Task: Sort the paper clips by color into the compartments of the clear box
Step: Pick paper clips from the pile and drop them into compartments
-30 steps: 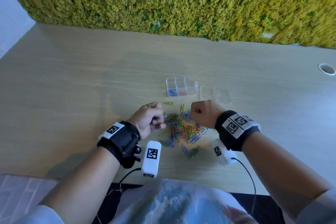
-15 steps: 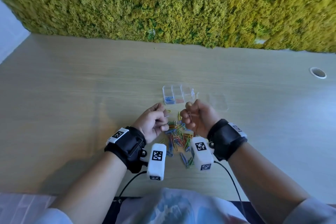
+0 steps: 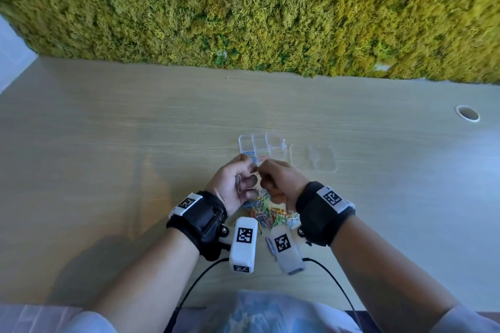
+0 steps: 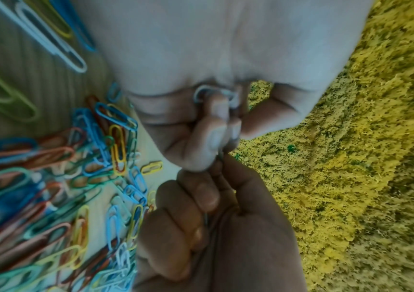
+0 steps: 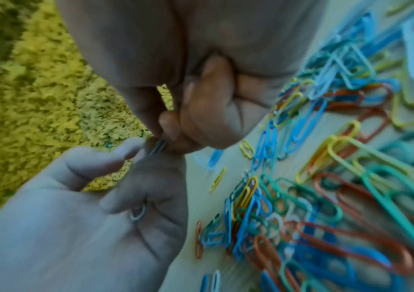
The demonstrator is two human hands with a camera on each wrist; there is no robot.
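Note:
A heap of coloured paper clips (image 3: 266,212) lies on the table just under my wrists, also seen as the pile (image 4: 51,187) and the pile (image 5: 313,197). Beyond it stands the clear compartment box (image 3: 273,140), with blue clips (image 3: 251,155) in its near left compartment. My left hand (image 3: 250,178) is raised with the palm turned up, fingers curled over pale clips (image 4: 214,94). My right hand (image 3: 261,173) meets it and pinches a thin blue clip (image 5: 158,148) at the left fingertips. One pale clip (image 5: 138,213) lies in the left palm.
The box's clear lid (image 3: 313,158) lies flat to the right of the box. A moss wall (image 3: 243,8) rises at the table's far edge. A round cable hole (image 3: 467,113) sits far right. Cables run from both wrist cameras toward my body.
Both hands have lifted off the pile and come together above it. The left hand has turned palm up with clips in it, and the right hand now pinches a clip at its fingertips.

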